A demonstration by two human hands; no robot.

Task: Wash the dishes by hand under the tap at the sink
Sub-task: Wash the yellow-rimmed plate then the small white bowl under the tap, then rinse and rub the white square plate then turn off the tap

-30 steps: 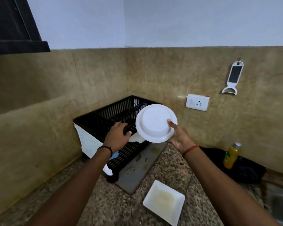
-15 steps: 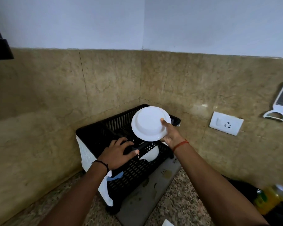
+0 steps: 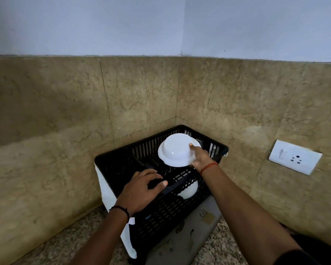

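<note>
White and turned bottom-up, the bowl [image 3: 177,150] hangs over the far right corner of the black drying rack [image 3: 111,161], held at its rim by the right hand [image 3: 200,156], thumb on the upturned base and fingers curled beneath the lip. The left hand [image 3: 141,187] grips the rack's near rim, fingers over the top bar and thumb pressed along it, apparently steadying the rack. That rack stands in the back corner of the counter [image 3: 69,243], against the tiled walls, with a grey drip tray [image 3: 191,232] under its right end. 1 other white dish [image 3: 187,190] already lies low inside the rack, showing through the slatted front wall just right of the left hand.

Judging by this, the washing of this bowl is done and the step in hand is racking it to dry. The next move calls for lowering the bowl between the rack's walls, keeping it inverted or leaning so water drains, and setting it clear of the dish below before the fingers let go. The sink and tap are out of view, so any further washing means turning back toward them.
</note>
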